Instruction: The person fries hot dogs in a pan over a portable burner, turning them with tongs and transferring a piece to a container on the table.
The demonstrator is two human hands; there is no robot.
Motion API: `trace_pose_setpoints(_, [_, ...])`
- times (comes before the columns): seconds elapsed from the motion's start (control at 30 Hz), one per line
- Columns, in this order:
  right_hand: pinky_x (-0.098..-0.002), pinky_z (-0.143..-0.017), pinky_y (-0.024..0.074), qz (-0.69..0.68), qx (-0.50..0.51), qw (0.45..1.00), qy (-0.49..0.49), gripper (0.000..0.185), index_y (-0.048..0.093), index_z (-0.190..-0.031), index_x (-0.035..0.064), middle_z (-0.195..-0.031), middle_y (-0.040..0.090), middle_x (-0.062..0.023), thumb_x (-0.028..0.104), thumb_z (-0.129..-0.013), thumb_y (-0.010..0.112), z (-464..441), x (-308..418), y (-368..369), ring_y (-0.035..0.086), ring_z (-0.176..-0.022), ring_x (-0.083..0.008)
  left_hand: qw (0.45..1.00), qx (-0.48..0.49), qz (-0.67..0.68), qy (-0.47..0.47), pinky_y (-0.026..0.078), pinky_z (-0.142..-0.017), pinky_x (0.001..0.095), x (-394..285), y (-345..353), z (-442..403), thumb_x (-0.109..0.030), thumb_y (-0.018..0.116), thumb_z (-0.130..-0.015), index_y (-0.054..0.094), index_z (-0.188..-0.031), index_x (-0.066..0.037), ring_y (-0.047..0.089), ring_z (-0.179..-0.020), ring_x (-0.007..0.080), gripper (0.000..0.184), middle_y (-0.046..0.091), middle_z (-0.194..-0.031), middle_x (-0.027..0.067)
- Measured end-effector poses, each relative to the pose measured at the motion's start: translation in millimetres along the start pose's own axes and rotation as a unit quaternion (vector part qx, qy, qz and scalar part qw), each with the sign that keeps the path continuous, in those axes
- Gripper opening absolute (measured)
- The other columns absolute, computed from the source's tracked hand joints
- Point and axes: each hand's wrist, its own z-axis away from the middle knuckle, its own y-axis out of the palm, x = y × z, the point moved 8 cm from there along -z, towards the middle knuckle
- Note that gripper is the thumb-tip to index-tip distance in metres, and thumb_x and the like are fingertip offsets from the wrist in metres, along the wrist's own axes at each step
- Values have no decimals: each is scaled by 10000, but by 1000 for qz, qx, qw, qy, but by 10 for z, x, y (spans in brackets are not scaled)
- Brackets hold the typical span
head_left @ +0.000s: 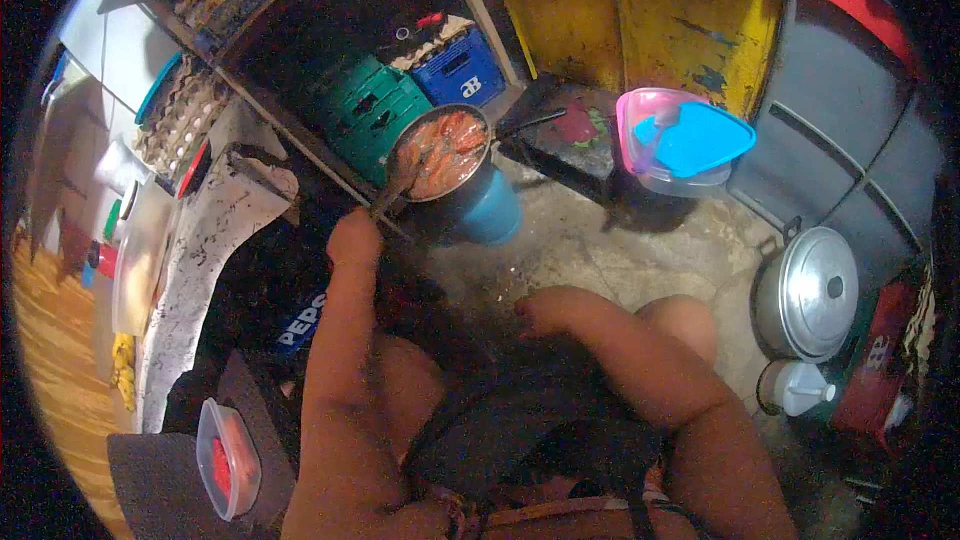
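Observation:
My left hand is closed around the handle of a round pan that holds reddish pieces of food in sauce. The pan is above a blue bucket-like container; whether they touch I cannot tell. My right hand hangs near my knee, over the floor, and touches nothing that I can make out. Its fingers are curled and partly dark, so what they do is unclear. Beyond the pan are a green crate and a blue crate.
A pink container with a blue lid rests on a dark low surface. A lidded silver pot stands at the right beside a white container. Egg trays are at the left. A plastic box with red contents lies lower left.

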Motion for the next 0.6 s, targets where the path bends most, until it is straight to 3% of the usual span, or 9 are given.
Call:
trace_pose_setpoints(0.23, [-531, -950, 509, 12, -7, 1000, -2, 670, 567, -1376, 135, -1233, 676, -181, 513, -843, 717, -28, -39, 16, 630, -1145, -407, 1000, 0, -22, -5, 558, -839, 525, 144, 114, -98, -214, 503, -954, 672, -1100, -81, 693, -1005, 409, 260, 715, -1079, 204])
trace_pose_setpoints(0.43, [-526, -964, 506, 14, -16, 1000, -21, 674, 573, -1369, 126, -1250, 669, -180, 538, -851, 700, -23, 32, -9, 625, -1156, -407, 999, -33, 14, -16, 552, -865, 519, 258, 109, -156, -212, 596, -903, 679, -1060, -37, 689, -1007, 416, 249, 713, -1060, 224])
trace_pose_setpoints(0.6, [-527, -963, 507, -3, -25, 999, -28, 669, 578, -1366, 135, -1243, 669, -185, 551, -854, 696, 117, 101, -138, 626, -1151, -409, 997, 14, 50, -62, 543, -903, 514, 279, 267, -401, -243, 635, -900, 706, -1053, -25, 673, -1068, 421, 277, 698, -1129, 246])
